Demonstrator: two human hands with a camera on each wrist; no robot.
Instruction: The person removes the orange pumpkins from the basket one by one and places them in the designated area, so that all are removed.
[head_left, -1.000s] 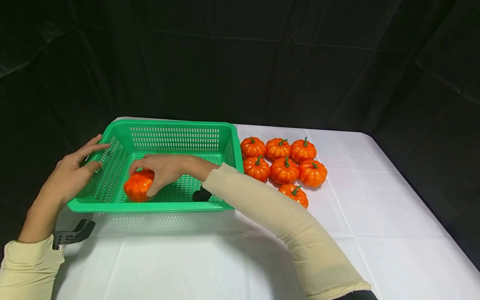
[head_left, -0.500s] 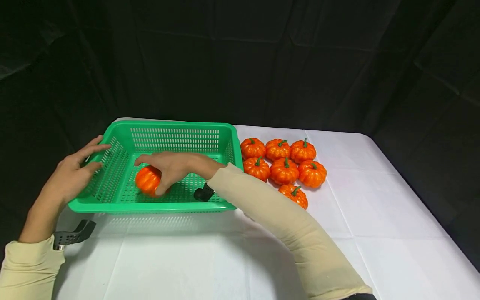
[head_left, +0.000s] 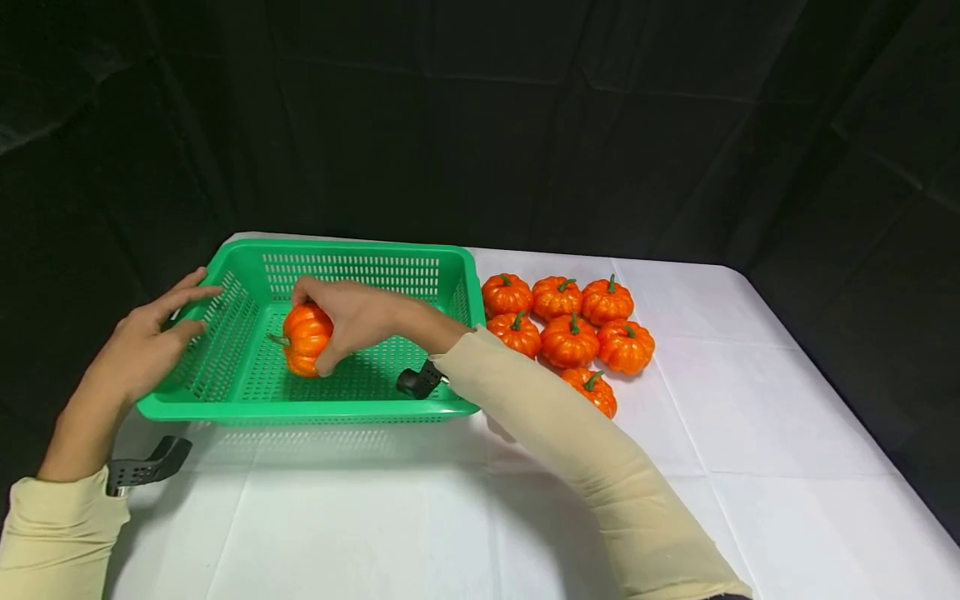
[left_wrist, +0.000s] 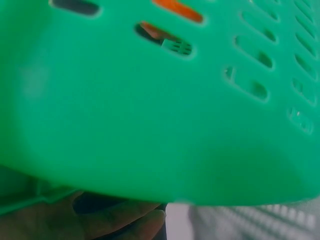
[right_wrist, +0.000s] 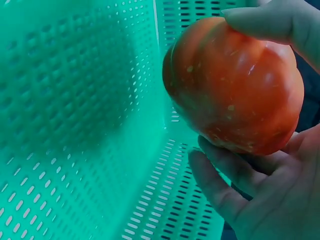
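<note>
My right hand grips a small orange pumpkin inside the green plastic basket. The pumpkin lies tipped, its stem pointing left. In the right wrist view, the thumb is on one side of the pumpkin and the fingers curl along the other. My left hand rests at the basket's left rim, with thumb and forefinger reaching over the edge. The left wrist view is mostly filled by the basket's wall, with parts of the fingers showing below it.
Several more small pumpkins stand grouped on the white tablecloth just right of the basket. A black camera mount hangs under the right wrist, inside the basket. Dark cloth closes off the back and sides.
The right hand has moved the pumpkin right and away from the basket's near left corner, turning it so the stem now shows. The left hand has stayed put.
</note>
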